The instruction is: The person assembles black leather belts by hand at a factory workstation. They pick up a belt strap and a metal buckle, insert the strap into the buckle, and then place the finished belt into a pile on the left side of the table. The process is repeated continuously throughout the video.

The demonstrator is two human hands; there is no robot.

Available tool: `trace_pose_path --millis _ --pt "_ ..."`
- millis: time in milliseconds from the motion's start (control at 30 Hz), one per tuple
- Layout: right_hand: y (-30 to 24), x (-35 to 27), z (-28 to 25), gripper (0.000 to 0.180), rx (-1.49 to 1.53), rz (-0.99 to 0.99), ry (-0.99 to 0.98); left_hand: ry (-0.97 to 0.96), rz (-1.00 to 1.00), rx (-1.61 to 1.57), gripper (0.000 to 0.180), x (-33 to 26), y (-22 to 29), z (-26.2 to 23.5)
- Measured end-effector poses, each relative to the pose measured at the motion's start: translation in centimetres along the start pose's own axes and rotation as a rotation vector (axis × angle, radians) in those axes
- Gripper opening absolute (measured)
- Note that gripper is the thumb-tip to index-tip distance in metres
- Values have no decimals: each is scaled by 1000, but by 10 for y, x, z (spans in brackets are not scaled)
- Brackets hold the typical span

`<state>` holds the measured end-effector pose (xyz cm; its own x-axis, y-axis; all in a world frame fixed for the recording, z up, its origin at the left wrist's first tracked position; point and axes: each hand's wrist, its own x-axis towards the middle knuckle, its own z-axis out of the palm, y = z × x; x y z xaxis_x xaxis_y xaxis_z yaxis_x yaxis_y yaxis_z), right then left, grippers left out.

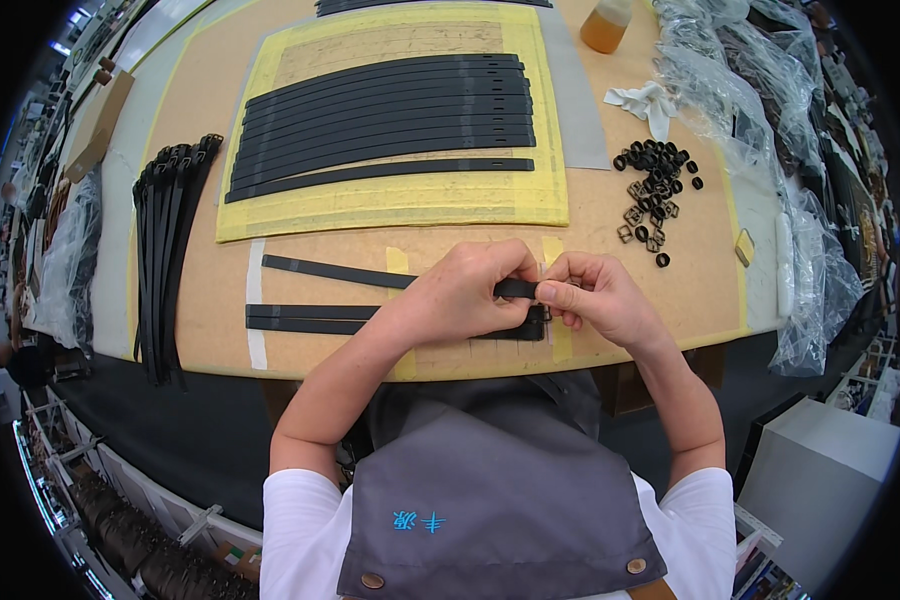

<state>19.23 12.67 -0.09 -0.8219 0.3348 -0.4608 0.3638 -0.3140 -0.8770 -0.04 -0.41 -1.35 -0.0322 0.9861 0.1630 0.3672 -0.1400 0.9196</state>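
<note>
A long black strap (330, 271) lies across the brown worktop (670, 290) near its front edge. My left hand (460, 295) pinches its right part from above. My right hand (595, 298) grips the strap's right end, fingers curled on it. Two more black straps (300, 319) lie side by side just below, running under my left hand. Whether a buckle sits between my fingers is hidden.
Several black straps (385, 120) lie in a row on a yellow mat (390, 205) behind. A bundle of straps (165, 250) hangs over the left edge. A pile of black loops and metal buckles (655, 195) sits at right, with a white cloth (648, 103), an amber bottle (606, 25) and plastic bags (760, 120).
</note>
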Motion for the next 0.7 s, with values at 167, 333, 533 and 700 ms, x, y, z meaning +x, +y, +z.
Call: trace_pose_path --millis 167,333,533,700 --pt "1 -2 3 27 -26 -13 37 36 21 0 21 0 2 2" --pt "-1 -3 4 27 -48 -22 28 6 56 40 20 -1 -1 1" --pt "-4 -4 3 26 -36 -3 -11 31 99 55 19 -3 0 4" --pt "-5 -4 1 23 -52 13 -73 56 140 46 17 -3 -2 11"
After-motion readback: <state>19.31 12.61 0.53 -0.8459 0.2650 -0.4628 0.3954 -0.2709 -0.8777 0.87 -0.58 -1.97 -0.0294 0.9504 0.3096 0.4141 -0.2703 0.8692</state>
